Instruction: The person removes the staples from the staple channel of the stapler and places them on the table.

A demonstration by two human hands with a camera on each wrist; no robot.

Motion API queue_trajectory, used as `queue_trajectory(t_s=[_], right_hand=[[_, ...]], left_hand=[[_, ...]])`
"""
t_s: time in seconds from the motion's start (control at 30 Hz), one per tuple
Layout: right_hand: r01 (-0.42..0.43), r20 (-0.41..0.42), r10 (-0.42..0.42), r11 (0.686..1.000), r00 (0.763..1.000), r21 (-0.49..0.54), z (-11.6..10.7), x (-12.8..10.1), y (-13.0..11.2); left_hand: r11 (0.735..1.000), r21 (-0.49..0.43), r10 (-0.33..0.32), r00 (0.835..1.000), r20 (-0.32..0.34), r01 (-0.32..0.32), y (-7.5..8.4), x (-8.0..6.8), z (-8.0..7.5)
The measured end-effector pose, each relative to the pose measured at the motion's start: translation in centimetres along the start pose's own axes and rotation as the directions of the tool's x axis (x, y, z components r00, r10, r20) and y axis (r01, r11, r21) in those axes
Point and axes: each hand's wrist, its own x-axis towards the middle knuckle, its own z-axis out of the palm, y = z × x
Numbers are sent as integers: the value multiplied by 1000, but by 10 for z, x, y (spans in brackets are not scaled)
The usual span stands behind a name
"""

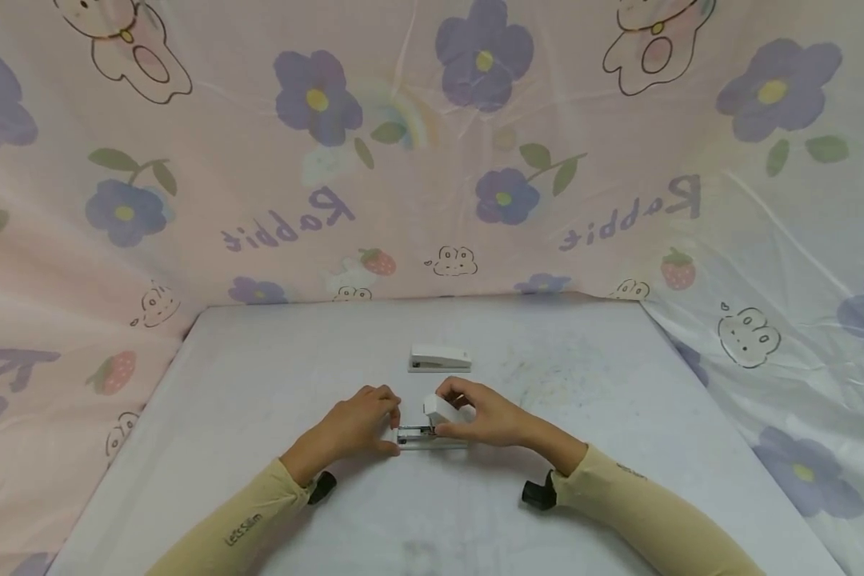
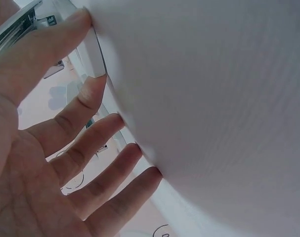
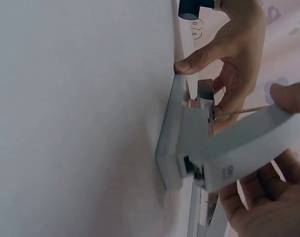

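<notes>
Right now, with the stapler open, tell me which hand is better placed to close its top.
Probably the right hand: it grips the raised top, while the left hand pinches one end of the base.

On the table (image 1: 317, 344), we saw the nearer stapler (image 1: 426, 442) lying between the left hand (image 1: 362, 420) and the right hand (image 1: 498, 412); the left hand touched its base (image 1: 442, 446) at the left end; the right hand held its raised top arm (image 1: 442, 411); behind it, near but apart, we saw the second stapler (image 1: 441, 359); cloth (image 1: 410, 184) hung behind the table and along both sides.
</notes>
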Motion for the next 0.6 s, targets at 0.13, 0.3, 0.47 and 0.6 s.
queue_trajectory(t_s=[0.13, 0.3, 0.47, 0.6], right_hand=[[5, -22, -5, 1000, 1000, -15, -5, -5, 0], [14, -41, -18, 997, 999, -74, -12, -10, -1], [46, -49, -52, 994, 997, -101, -16, -14, -1], [70, -52, -76, 992, 996, -106, -20, -18, -1]], left_hand=[[1000, 11, 3, 1000, 0, -3, 1, 0, 0], [1000, 13, 0, 1000, 11, 0, 1, 2, 0], [1000, 0, -7, 1000, 8, 7, 2, 0, -1], [1000, 3, -1, 1000, 4, 1, 3, -1, -2]])
